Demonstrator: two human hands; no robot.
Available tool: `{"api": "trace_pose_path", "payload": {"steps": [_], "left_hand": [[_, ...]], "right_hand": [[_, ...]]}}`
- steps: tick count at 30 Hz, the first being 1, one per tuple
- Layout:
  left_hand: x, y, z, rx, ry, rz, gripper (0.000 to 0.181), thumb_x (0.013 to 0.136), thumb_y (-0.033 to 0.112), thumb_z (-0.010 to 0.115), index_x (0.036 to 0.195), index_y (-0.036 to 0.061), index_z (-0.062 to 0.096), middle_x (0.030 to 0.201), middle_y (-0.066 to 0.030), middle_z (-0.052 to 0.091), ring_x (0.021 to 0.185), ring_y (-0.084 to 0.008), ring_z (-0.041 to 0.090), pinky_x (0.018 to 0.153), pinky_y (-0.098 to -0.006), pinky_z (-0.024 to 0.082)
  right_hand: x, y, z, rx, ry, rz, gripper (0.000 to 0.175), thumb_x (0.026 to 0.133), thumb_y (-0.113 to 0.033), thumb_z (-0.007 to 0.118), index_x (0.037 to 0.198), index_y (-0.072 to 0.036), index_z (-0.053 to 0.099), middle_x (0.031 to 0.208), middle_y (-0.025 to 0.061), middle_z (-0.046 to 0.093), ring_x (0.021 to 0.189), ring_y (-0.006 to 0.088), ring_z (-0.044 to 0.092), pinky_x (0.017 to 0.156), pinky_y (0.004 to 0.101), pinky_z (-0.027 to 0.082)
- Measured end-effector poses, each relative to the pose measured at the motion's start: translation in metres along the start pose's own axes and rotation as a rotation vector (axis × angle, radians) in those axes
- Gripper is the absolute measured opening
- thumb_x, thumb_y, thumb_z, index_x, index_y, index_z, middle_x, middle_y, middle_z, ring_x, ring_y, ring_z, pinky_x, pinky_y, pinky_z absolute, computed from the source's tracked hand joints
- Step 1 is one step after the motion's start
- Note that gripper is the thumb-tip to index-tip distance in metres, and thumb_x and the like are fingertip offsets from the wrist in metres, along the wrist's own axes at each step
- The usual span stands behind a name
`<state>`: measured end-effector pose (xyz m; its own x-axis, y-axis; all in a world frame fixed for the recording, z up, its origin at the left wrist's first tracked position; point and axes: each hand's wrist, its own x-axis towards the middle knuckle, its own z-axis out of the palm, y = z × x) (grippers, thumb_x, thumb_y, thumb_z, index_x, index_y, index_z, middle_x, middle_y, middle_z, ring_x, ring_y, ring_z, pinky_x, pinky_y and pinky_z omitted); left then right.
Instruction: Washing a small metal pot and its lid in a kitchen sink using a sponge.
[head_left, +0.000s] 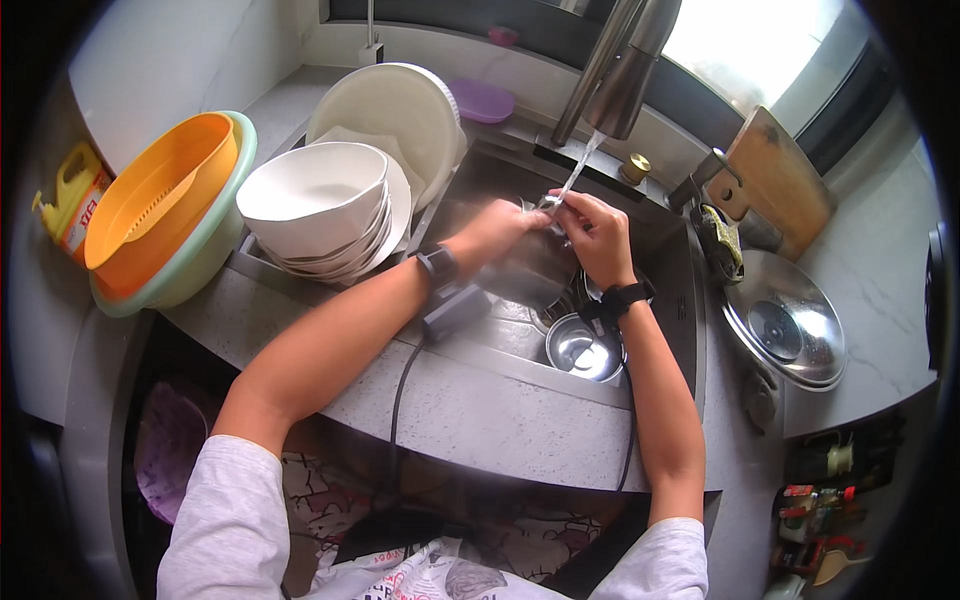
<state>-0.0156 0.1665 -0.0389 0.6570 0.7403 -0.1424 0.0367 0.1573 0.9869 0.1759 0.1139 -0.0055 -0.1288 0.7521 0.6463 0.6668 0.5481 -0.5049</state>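
Observation:
Both my hands meet over the steel sink (480, 180), under water running from a pull-down faucet (616, 97). Between the fingers of my left hand (504, 229) is a small shiny object (549, 202), too blurred and covered to name. My right hand (596, 229) grips the same object from the other side, its thumb and forefinger at the stream. Below my right wrist a steel bowl (583, 349) lies in the sink's near corner, with other metal ware partly hidden behind it. Each wrist wears a black strapped device with a cable.
Left of the sink are stacked white bowls (315, 184), a large round plate (382, 120) and an orange colander (161, 195) in a green basin (199, 270). To the right are a steel lid (787, 322), a scrubber in a holder (720, 240) and a wooden cutting board (776, 180).

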Motion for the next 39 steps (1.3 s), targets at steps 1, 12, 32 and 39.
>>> {"api": "trace_pose_path", "payload": {"steps": [1,12,32,39], "left_hand": [[-0.001,0.000,0.001,-0.019,-0.015,0.003,0.040,0.099,0.039,0.062,0.116,0.0031,0.072,0.105,-0.0076,0.074,0.092,-0.0155,0.070,0.081,-0.0297,0.055],[0.000,-0.003,0.002,-0.108,-0.018,0.238,0.030,0.101,0.030,0.066,0.105,0.0012,0.075,0.094,-0.0036,0.073,0.085,-0.0095,0.065,0.077,-0.0276,0.051],[-0.007,0.004,-0.003,-0.095,-0.081,0.291,0.031,0.099,0.030,0.068,0.117,0.0048,0.073,0.106,-0.0054,0.075,0.099,-0.0126,0.070,0.094,-0.0300,0.053],[-0.002,-0.001,-0.001,-0.047,-0.103,0.355,0.028,0.097,0.024,0.067,0.116,0.0034,0.073,0.105,-0.0079,0.076,0.100,-0.0150,0.070,0.095,-0.0306,0.052]], "right_hand": [[0.001,-0.004,-0.003,-0.088,-0.061,-0.043,0.024,0.089,-0.006,0.068,0.112,-0.005,0.075,0.087,0.0141,0.073,0.071,0.0247,0.070,0.067,0.0330,0.055],[0.008,-0.021,-0.015,0.219,-0.187,0.256,0.026,0.094,-0.013,0.072,0.117,-0.002,0.075,0.082,0.0014,0.072,0.073,0.0055,0.063,0.062,0.0246,0.051],[0.018,-0.016,-0.040,0.805,-0.495,0.461,0.047,0.096,-0.002,0.065,0.142,0.003,0.057,0.110,0.0108,0.072,0.092,0.0156,0.068,0.090,0.0308,0.054],[0.018,-0.026,-0.022,0.484,-0.463,0.404,0.033,0.097,-0.012,0.070,0.126,0.003,0.066,0.082,0.0036,0.070,0.070,0.0096,0.065,0.065,0.0245,0.053]]}}
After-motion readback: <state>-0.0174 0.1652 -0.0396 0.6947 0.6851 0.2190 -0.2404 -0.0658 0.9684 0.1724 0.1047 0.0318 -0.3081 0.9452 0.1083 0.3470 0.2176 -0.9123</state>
